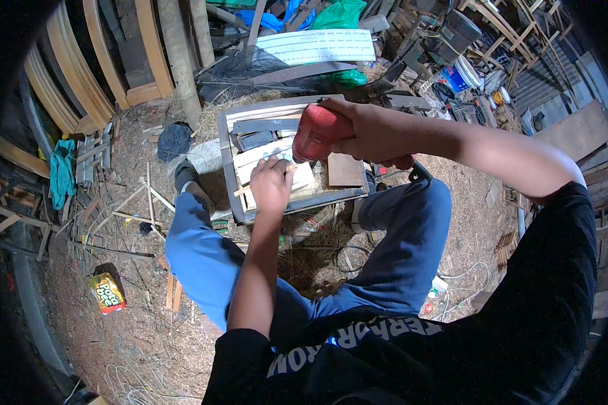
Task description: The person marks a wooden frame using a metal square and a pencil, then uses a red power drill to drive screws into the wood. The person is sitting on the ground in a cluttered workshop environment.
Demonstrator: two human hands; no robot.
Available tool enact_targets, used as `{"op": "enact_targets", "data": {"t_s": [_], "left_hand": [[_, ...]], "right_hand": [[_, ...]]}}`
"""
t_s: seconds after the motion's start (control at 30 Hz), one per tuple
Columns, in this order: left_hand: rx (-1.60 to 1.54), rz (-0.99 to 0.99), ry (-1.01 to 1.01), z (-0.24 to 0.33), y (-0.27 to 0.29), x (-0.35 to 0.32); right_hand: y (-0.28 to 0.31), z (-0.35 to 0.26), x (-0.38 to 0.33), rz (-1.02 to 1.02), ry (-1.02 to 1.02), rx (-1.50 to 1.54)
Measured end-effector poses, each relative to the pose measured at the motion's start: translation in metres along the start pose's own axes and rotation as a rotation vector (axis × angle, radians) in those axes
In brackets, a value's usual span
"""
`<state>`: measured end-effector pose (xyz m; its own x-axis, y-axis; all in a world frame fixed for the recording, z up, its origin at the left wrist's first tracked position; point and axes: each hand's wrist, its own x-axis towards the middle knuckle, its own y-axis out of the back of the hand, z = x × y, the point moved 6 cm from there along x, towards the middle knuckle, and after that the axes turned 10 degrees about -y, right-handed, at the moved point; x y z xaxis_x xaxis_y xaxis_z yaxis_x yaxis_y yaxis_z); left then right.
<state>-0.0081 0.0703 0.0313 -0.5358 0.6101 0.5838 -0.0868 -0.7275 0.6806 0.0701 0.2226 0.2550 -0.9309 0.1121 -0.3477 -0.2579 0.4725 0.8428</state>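
My right hand (368, 131) is wrapped around the handle of a red power drill (321, 129), a corded tool by the look of it, held over the low work table (226, 158). The drill's front end points down toward my left hand; its bit cannot be made out. Pressed on the table, my left hand (271, 182) pinches a thin wooden strip (242, 192), whose ends stick out on both sides of the fingers. Under that hand lie pale boards (262, 152). A brown wooden panel (345, 169) rests to the right, and dark flat pieces (257, 140) lie behind.
My legs straddle the table's near side. Wooden frames (81, 64) lean at the left beside a post (180, 61). Scrap sticks, a yellow packet (107, 293) and a dark bag (175, 142) lie on the ground. Buckets (463, 74) and piled wood stand at the back right.
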Motion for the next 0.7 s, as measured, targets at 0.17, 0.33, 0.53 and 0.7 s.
{"op": "enact_targets", "data": {"t_s": [0.17, 0.33, 0.53, 0.7], "left_hand": [[0.013, 0.002, 0.004, -0.001, 0.0, -0.001], [0.023, 0.01, -0.002, -0.002, -0.001, -0.001], [0.015, 0.025, -0.015, 0.0, 0.002, -0.001], [0.003, 0.006, -0.019, 0.002, 0.003, 0.001]], "right_hand": [[0.0, -0.003, 0.0, -0.049, -0.069, 0.012], [-0.004, 0.011, 0.008, -0.064, -0.08, 0.063], [-0.005, 0.002, -0.005, -0.027, -0.062, -0.038], [-0.008, 0.004, -0.003, 0.092, 0.19, 0.019]]}}
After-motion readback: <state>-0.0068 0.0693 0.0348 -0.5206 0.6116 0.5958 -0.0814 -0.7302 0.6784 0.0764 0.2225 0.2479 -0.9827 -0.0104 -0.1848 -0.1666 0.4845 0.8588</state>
